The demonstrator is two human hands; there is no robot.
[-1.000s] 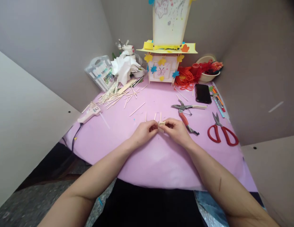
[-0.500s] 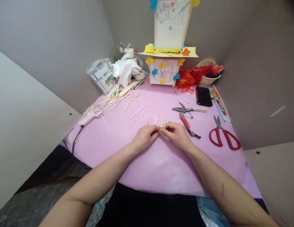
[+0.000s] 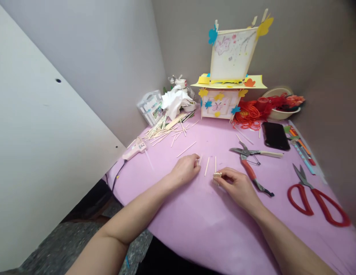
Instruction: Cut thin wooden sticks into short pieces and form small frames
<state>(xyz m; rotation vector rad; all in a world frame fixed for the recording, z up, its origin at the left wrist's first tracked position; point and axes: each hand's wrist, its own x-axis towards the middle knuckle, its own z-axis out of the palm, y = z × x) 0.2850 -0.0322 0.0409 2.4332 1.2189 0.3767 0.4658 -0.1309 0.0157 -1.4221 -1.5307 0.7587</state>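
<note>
My right hand [image 3: 236,186] pinches a small bundle of short wooden sticks [image 3: 217,178] just above the pink tablecloth, near the middle. To its left, my left hand [image 3: 186,169] has its fingers closed around the near part of a thin stick [image 3: 200,160]; the fingertips are partly hidden. Between the hands lies a short stick [image 3: 207,166], and another stick [image 3: 215,163] lies just beyond the bundle. A longer single stick [image 3: 186,149] rests beyond my left hand.
A glue gun [image 3: 135,149] and a stick pile [image 3: 163,131] lie left. A decorated paper model [image 3: 220,105] stands behind. Pruning shears [image 3: 249,164], a phone [image 3: 275,136], red-handled scissors [image 3: 309,191] and red yarn [image 3: 248,112] are at the right.
My hands have moved apart. My left hand has let go of the bundle and closed on the leftmost short stick; my right hand keeps the bundle. The view has turned left.
</note>
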